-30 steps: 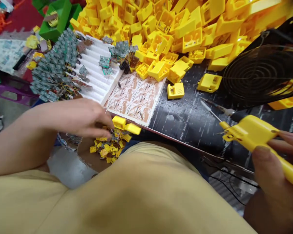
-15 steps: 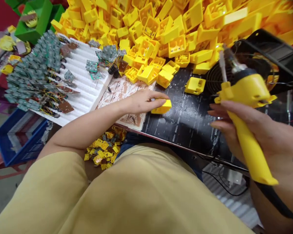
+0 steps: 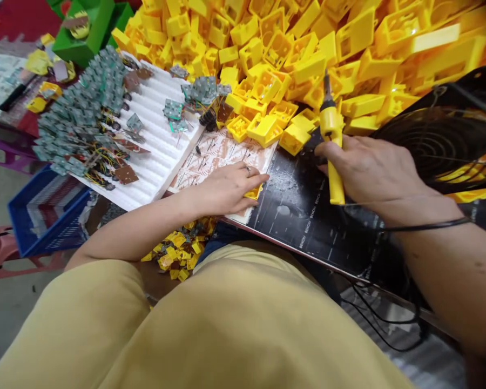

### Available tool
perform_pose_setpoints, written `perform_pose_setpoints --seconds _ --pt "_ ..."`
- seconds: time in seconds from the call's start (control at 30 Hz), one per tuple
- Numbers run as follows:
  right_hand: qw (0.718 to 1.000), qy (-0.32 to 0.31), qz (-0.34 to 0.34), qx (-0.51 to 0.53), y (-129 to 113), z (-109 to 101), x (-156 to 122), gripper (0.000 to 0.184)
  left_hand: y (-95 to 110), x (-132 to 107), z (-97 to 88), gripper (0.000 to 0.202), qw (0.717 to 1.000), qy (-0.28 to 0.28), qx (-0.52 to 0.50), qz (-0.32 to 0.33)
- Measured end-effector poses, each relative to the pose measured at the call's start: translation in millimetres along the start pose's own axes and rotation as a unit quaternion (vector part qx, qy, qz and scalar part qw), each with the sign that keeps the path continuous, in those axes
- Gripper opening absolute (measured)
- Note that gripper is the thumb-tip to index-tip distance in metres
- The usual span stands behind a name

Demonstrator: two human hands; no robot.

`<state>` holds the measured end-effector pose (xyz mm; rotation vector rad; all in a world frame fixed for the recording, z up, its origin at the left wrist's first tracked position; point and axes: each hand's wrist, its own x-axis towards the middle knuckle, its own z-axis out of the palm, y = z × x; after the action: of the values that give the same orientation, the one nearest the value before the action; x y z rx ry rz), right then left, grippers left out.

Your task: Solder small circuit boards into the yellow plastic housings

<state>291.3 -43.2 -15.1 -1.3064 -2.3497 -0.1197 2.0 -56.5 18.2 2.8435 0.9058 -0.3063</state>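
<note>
My left hand point(image 3: 227, 189) lies on the printed brown sheet point(image 3: 214, 156) at the bench's near edge, fingers closed over a small yellow plastic housing point(image 3: 254, 191) that peeks out under them. My right hand point(image 3: 368, 170) grips a yellow soldering iron point(image 3: 332, 135) by its handle, tip pointing away toward the heap of yellow housings point(image 3: 308, 43). The iron's black cord runs back over my right wrist. Both hands rest over the black mat point(image 3: 303, 210).
A white ribbed tray point(image 3: 154, 146) with many green circuit boards point(image 3: 81, 124) lies left. A black fan grille point(image 3: 441, 140) stands right. Small yellow parts point(image 3: 178, 254) lie below the bench edge, a blue crate point(image 3: 44, 210) and green bins point(image 3: 89, 32) further left.
My left hand drew the yellow housing back left onto the brown sheet. My right hand swung the soldering iron down and left, so its tip now points toward the pile.
</note>
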Motion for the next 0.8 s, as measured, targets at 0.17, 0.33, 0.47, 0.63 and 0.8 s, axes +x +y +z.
perform_pose_setpoints --seconds 0.17,0.33,0.47,0.63,0.8 --pt "0.984 0.118 0.032 0.132 -51.5 -4.9 -42.5 0.045 6.0 18.7 -3.2 0.068 0.997 0.076 -0.006 -0.006" --pt "0.968 0.116 0.086 0.204 -77.7 -0.9 -87.6 0.046 -14.9 82.1 -10.7 0.037 0.979 0.189 0.001 -0.077" --pt "0.984 0.102 0.060 0.131 -60.4 -14.8 -109.0 0.040 -26.1 104.5 -32.6 0.045 0.987 0.157 -0.019 -0.035" --pt "0.995 0.071 0.028 0.070 -42.4 -22.0 -118.5 0.048 -32.7 57.9 -66.5 0.035 0.998 -0.018 -0.027 0.046" --pt "0.994 0.052 0.013 0.091 -45.4 -8.3 -116.0 0.037 -43.9 0.6 -39.6 0.053 0.992 -0.087 -0.083 0.044"
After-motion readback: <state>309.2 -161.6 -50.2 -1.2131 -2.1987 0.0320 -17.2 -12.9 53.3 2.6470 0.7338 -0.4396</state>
